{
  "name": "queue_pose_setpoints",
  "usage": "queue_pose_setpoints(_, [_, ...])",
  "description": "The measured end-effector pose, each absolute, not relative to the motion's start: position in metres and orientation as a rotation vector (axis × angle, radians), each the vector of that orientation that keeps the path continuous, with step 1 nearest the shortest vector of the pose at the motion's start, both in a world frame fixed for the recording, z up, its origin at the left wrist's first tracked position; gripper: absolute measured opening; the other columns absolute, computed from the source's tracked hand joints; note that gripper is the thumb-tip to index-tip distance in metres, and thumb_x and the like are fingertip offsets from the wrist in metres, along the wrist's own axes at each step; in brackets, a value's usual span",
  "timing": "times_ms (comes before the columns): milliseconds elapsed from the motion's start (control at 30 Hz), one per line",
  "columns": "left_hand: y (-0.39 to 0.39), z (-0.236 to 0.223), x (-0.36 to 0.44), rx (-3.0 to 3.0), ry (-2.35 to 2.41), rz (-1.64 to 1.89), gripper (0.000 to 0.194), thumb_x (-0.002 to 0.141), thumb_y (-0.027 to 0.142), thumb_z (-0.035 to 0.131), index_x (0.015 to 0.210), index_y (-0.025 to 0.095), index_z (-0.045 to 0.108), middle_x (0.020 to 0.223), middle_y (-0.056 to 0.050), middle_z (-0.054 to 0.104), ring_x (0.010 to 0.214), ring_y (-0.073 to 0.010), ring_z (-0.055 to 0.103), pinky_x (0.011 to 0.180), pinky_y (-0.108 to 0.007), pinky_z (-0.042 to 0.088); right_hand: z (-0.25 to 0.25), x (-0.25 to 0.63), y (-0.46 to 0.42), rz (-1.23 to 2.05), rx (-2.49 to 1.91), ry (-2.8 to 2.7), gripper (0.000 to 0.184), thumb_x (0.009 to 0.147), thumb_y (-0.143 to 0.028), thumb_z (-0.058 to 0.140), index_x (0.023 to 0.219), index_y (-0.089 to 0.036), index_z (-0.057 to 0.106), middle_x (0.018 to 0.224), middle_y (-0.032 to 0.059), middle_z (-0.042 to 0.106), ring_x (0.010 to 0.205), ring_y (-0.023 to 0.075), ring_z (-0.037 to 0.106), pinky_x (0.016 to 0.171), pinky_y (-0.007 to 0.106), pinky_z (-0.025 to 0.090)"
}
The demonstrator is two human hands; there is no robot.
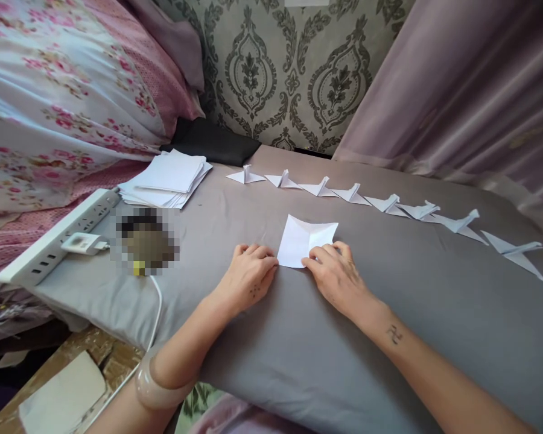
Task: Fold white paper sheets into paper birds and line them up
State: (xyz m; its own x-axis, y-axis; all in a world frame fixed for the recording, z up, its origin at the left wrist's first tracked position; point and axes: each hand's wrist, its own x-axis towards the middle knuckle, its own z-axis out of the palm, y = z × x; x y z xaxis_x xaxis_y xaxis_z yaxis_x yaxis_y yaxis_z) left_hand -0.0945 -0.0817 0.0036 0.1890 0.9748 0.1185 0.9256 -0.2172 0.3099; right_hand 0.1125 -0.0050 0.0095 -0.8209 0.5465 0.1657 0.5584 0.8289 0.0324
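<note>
A partly folded white paper sheet lies on a grey cushion surface in front of me. My left hand rests at the sheet's lower left corner with its fingers curled, touching the edge. My right hand pinches the sheet's near edge with its fingertips pressed onto the paper. Beyond the sheet, a row of several folded white paper shapes runs from the middle to the far right.
A stack of white paper squares sits at the back left. A white power strip with a plugged charger and cable lies on the left. Floral bedding rises on the left; a purple curtain hangs at right.
</note>
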Motion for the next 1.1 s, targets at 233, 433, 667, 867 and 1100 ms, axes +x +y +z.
queue_pose_setpoints(233, [-0.079,-0.003,-0.083,1.959,2.008,0.540,0.019,0.090,0.036,0.056,0.090,0.019,0.066,0.097,-0.005,0.064,0.090,-0.0218,0.055,0.075,-0.034,0.038,0.030,0.099,0.015,0.172,-0.956,-2.969,0.024,0.095,-0.025,0.048,0.085,-0.020,0.070,0.080,0.0030,0.064,0.084,0.0164,0.055,0.087,0.034,0.027])
queue_pose_setpoints(433, [-0.073,-0.009,-0.082,1.943,2.026,0.599,0.024,0.095,0.030,0.045,0.086,0.018,0.065,0.090,-0.006,0.063,0.083,-0.0208,0.055,0.072,-0.033,0.040,0.048,0.081,0.029,0.278,-1.199,-3.137,0.032,0.095,-0.028,0.043,0.077,-0.019,0.068,0.084,0.0050,0.068,0.082,0.0169,0.059,0.082,0.031,0.031])
queue_pose_setpoints(667, [-0.071,-0.013,-0.081,1.949,2.073,0.568,0.023,0.094,0.028,0.043,0.086,0.018,0.063,0.091,-0.007,0.061,0.081,-0.0218,0.054,0.071,-0.034,0.041,0.060,0.062,0.038,0.340,-1.360,-3.216,0.023,0.089,-0.030,0.052,0.077,-0.020,0.069,0.081,0.0064,0.071,0.078,0.0184,0.063,0.066,0.028,0.034])
queue_pose_setpoints(867, [-0.065,-0.012,-0.083,1.875,2.049,0.530,0.017,0.090,0.026,0.048,0.080,0.018,0.059,0.087,-0.006,0.061,0.081,-0.0216,0.054,0.071,-0.034,0.040,0.062,0.053,0.043,0.359,-1.464,-3.241,0.019,0.086,-0.031,0.056,0.082,-0.021,0.071,0.088,0.0066,0.073,0.084,0.0201,0.065,0.069,0.028,0.037])
queue_pose_setpoints(1100, [-0.060,-0.011,-0.088,1.777,1.970,0.623,0.003,0.085,0.019,0.055,0.086,0.020,0.057,0.086,-0.003,0.062,0.083,-0.0207,0.054,0.071,-0.033,0.039,0.062,0.045,0.047,0.357,-1.523,-3.272,0.016,0.081,-0.031,0.062,0.084,-0.020,0.073,0.091,0.0086,0.073,0.089,0.0221,0.066,0.071,0.029,0.040])
